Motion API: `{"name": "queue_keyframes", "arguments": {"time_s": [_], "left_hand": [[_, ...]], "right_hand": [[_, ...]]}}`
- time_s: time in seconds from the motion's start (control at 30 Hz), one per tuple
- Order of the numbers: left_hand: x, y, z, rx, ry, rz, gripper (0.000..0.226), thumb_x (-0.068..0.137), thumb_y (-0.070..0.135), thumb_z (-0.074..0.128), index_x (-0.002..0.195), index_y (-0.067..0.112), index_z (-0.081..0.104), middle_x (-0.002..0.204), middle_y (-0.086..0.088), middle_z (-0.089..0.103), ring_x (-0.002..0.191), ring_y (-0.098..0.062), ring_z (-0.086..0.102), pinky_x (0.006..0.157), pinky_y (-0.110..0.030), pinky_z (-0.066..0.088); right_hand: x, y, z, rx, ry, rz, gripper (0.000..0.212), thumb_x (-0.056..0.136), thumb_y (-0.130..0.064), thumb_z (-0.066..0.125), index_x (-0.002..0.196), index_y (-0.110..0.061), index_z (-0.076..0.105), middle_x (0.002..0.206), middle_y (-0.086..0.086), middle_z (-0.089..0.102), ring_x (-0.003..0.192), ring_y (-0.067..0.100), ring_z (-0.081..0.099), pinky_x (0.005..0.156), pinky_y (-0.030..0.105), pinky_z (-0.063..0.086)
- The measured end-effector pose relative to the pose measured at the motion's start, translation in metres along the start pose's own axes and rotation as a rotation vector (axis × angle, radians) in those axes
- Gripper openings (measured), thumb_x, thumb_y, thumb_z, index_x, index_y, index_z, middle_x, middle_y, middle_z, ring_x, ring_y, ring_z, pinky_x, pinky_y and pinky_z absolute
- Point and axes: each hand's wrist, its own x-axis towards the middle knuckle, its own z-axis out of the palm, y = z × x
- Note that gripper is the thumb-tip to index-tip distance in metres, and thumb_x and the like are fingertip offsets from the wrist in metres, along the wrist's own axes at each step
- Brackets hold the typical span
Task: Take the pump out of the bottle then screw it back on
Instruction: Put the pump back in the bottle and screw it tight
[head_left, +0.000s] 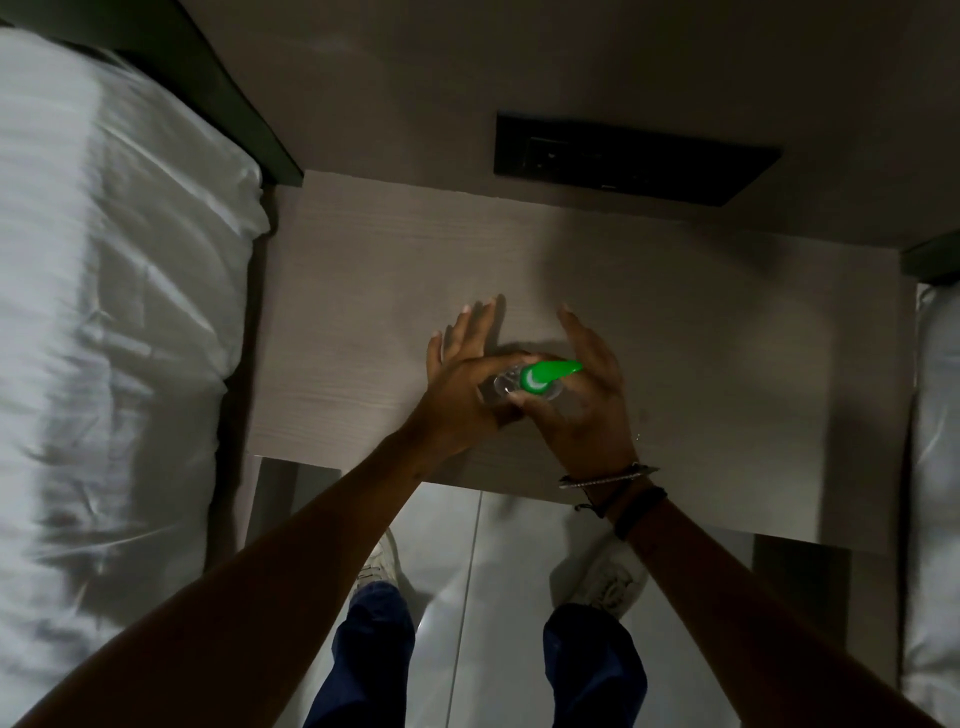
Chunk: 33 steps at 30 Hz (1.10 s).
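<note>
A clear plastic bottle (500, 385) stands on the wooden bedside table (701, 364), seen from above. Its green pump (546, 375) sits on top, nozzle pointing right. My left hand (462, 379) presses against the bottle's left side with thumb and palm, fingers stretched forward. My right hand (576, 400) wraps the pump from the right, thumb on its collar and fingers extended. Most of the bottle's body is hidden under the hands.
A white bed (114, 312) lies along the left, another white bed edge (935, 467) at the right. A black socket panel (628, 156) is set in the wall behind the table. My legs and white shoes (602, 577) stand on the floor below.
</note>
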Motion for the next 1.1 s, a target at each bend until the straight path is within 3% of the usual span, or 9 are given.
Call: {"name": "queue_keyframes", "arguments": {"time_s": [0.13, 0.2, 0.3, 0.5, 0.63, 0.77, 0.93, 1.03, 1.1], "left_hand": [[0.003, 0.0, -0.001, 0.082, -0.032, 0.011, 0.056, 0.076, 0.05, 0.072, 0.127, 0.032, 0.058, 0.161, -0.009, 0.004, 0.146, -0.028, -0.01, 0.115, -0.055, -0.007], [0.004, 0.0, -0.002, 0.074, -0.037, 0.026, 0.057, 0.076, 0.048, 0.073, 0.128, 0.032, 0.057, 0.161, -0.01, 0.004, 0.145, -0.026, -0.013, 0.115, -0.056, -0.007], [0.004, -0.001, -0.005, 0.04, -0.054, 0.028, 0.059, 0.075, 0.047, 0.074, 0.129, 0.032, 0.056, 0.161, -0.01, 0.003, 0.142, -0.021, -0.017, 0.114, -0.054, -0.011], [0.008, -0.002, -0.001, 0.023, -0.033, 0.025, 0.051, 0.073, 0.043, 0.078, 0.121, 0.034, 0.062, 0.161, -0.009, 0.005, 0.146, -0.027, -0.011, 0.114, -0.055, -0.008], [0.009, -0.01, -0.001, 0.022, -0.076, 0.049, 0.054, 0.075, 0.043, 0.076, 0.125, 0.038, 0.057, 0.162, -0.004, 0.0, 0.145, -0.022, -0.015, 0.112, -0.047, -0.013], [0.017, -0.013, 0.003, 0.05, -0.094, 0.022, 0.07, 0.067, 0.047, 0.08, 0.131, 0.03, 0.054, 0.162, -0.002, 0.004, 0.146, -0.019, -0.009, 0.116, -0.049, -0.008], [0.017, -0.022, 0.005, 0.004, -0.046, 0.081, 0.069, 0.069, 0.049, 0.076, 0.13, 0.028, 0.051, 0.159, 0.006, 0.003, 0.145, -0.019, -0.006, 0.112, -0.045, -0.008], [0.015, -0.026, 0.006, -0.014, -0.067, 0.087, 0.069, 0.072, 0.057, 0.066, 0.132, 0.035, 0.042, 0.16, 0.006, 0.001, 0.144, -0.016, -0.011, 0.11, -0.043, -0.012], [0.016, -0.024, 0.006, -0.008, -0.087, 0.065, 0.073, 0.067, 0.065, 0.061, 0.132, 0.039, 0.044, 0.161, 0.005, 0.001, 0.144, -0.013, -0.013, 0.111, -0.041, -0.013]], "right_hand": [[-0.002, -0.005, 0.001, -0.065, 0.083, 0.007, 0.058, 0.061, -0.058, 0.073, 0.105, -0.022, 0.06, 0.143, 0.012, 0.048, 0.13, 0.03, 0.046, 0.106, 0.057, 0.039], [-0.002, -0.004, 0.002, -0.071, 0.033, 0.017, 0.065, 0.061, -0.06, 0.076, 0.111, -0.021, 0.061, 0.149, 0.014, 0.04, 0.134, 0.03, 0.041, 0.108, 0.057, 0.038], [-0.002, 0.002, 0.002, -0.06, -0.061, -0.042, 0.062, 0.073, -0.048, 0.071, 0.124, -0.014, 0.06, 0.154, 0.016, 0.033, 0.139, 0.029, 0.036, 0.111, 0.058, 0.034], [0.006, 0.0, -0.003, -0.137, 0.085, -0.071, 0.045, 0.059, -0.033, 0.089, 0.088, -0.007, 0.068, 0.137, 0.022, 0.052, 0.128, 0.037, 0.047, 0.104, 0.062, 0.039], [0.004, -0.005, 0.001, -0.139, -0.045, -0.092, 0.081, 0.065, -0.059, 0.074, 0.128, -0.014, 0.053, 0.157, 0.019, 0.025, 0.143, 0.032, 0.027, 0.113, 0.057, 0.031], [0.008, 0.002, -0.008, -0.142, -0.053, -0.17, 0.043, 0.076, -0.042, 0.07, 0.108, -0.013, 0.066, 0.149, 0.019, 0.042, 0.137, 0.036, 0.036, 0.108, 0.063, 0.032], [0.009, -0.002, -0.003, -0.318, 0.048, -0.109, 0.064, 0.064, -0.071, 0.065, 0.093, -0.014, 0.063, 0.137, 0.014, 0.055, 0.127, 0.029, 0.049, 0.103, 0.053, 0.04], [0.007, -0.001, 0.0, -0.26, -0.003, -0.113, 0.077, 0.065, -0.066, 0.07, 0.121, -0.016, 0.053, 0.149, 0.018, 0.04, 0.134, 0.031, 0.04, 0.109, 0.05, 0.035], [0.004, 0.001, -0.001, -0.183, -0.038, -0.192, 0.065, 0.077, -0.054, 0.065, 0.13, -0.017, 0.051, 0.151, 0.02, 0.038, 0.137, 0.034, 0.038, 0.109, 0.059, 0.035]]}}
